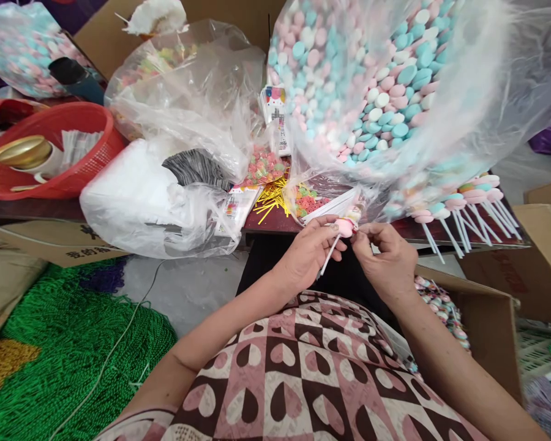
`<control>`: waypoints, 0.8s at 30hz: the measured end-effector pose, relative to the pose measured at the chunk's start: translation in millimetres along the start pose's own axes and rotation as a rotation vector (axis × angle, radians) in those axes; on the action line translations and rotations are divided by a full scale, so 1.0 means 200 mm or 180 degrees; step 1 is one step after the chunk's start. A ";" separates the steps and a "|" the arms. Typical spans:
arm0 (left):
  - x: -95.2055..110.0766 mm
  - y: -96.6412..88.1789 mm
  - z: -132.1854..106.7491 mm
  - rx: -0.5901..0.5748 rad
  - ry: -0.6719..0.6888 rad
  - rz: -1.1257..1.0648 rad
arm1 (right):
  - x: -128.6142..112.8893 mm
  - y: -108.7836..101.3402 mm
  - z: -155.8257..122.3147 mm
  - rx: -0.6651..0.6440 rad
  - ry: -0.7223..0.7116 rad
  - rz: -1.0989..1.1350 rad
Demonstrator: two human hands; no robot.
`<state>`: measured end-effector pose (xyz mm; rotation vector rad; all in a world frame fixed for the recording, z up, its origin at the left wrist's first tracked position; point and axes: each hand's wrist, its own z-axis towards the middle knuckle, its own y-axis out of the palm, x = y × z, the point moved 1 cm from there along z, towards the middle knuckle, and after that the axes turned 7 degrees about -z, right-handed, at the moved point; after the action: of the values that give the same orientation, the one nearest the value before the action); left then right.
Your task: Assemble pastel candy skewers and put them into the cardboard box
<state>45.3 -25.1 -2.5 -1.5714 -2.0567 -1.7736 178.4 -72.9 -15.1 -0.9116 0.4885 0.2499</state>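
Left hand [310,251] and right hand [386,260] grips clamped on pink lollipop [345,227]; lollipop row [459,199] lies right, far candy bag [349,79] full

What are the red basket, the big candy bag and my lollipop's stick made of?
Red basket: moulded plastic, with a glossy mesh wall. Candy bag: thin clear plastic film, crinkled and shiny. Stick of the lollipop: white and smooth, probably plastic, possibly paper.

Bright even daylight, soft shadows; glare on plastic bags [188,79]; strong wide-angle bending at edges; centre sharp.
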 end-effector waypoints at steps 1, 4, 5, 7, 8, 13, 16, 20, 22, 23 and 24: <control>0.00 0.00 -0.01 -0.0098 -0.0085 -0.0035 | 0.00 0.00 0.00 -0.0020 0.0151 0.0132; -0.02 -0.01 -0.01 -0.0242 -0.0159 -0.0025 | -0.01 -0.01 -0.02 -0.0179 0.0367 0.0458; -0.02 -0.01 0.00 -0.0223 -0.0113 -0.0011 | -0.02 0.00 -0.02 -0.0242 0.0411 0.0572; -0.03 -0.01 0.01 -0.0088 0.0070 0.0117 | -0.03 0.00 -0.02 -0.0311 0.0527 0.0824; -0.04 -0.02 0.01 -0.0011 0.0183 0.0263 | -0.03 0.00 -0.02 -0.0289 0.0583 0.0937; -0.05 -0.04 0.02 0.0144 0.0626 0.1387 | 0.00 -0.01 0.03 -0.0145 0.0219 0.0402; -0.06 -0.07 0.02 0.0212 0.0732 0.1836 | 0.01 0.00 0.05 -0.0191 -0.0156 -0.0071; -0.08 -0.09 0.03 0.0274 0.0759 0.2084 | 0.03 0.03 0.05 -0.0098 -0.0282 -0.0462; -0.08 -0.09 0.04 0.0277 0.0769 0.2115 | 0.03 0.04 0.05 -0.0083 -0.0318 -0.0583; -0.09 -0.09 0.04 0.0282 0.0780 0.2122 | 0.03 0.05 0.06 -0.0070 -0.0327 -0.0612; -0.09 -0.09 0.04 0.0289 0.0792 0.2125 | 0.03 0.05 0.06 -0.0064 -0.0322 -0.0617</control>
<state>46.7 -27.4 -28.9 -1.6395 -1.2681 -1.4960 183.7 -58.2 -19.7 -0.9541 0.3021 0.1238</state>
